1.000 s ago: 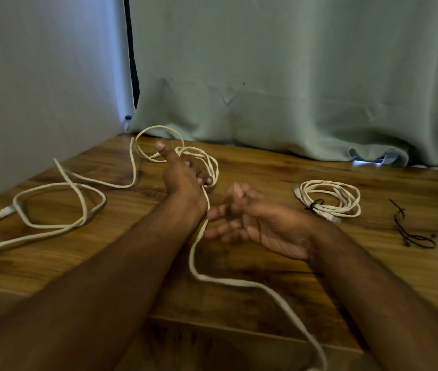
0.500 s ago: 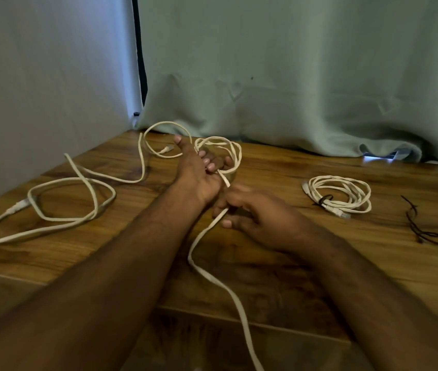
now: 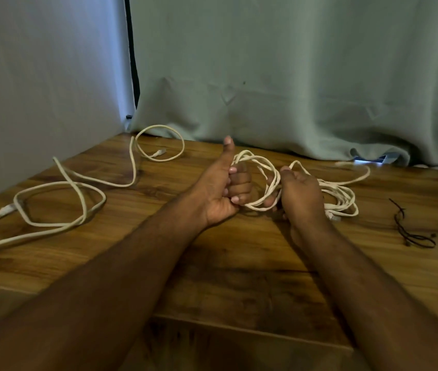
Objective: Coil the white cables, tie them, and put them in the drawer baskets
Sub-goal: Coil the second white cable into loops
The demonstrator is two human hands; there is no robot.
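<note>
Left hand (image 3: 228, 191) grips the cable coil (image 3: 262, 180), thumb up.
Right hand (image 3: 299, 194) clutches loops, hiding the tied bundle (image 3: 343, 199) behind.

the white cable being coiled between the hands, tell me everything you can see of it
The white cable being coiled is thin, round and looks plastic-jacketed. Several loose loops hang between the two hands above the wooden table. The left hand has its fingers curled through the loops, thumb up; the right hand closes on the opposite side. One strand runs on rightward across the table toward the curtain. Just behind the right hand lies a second white coil, touching or nearly so.
</note>
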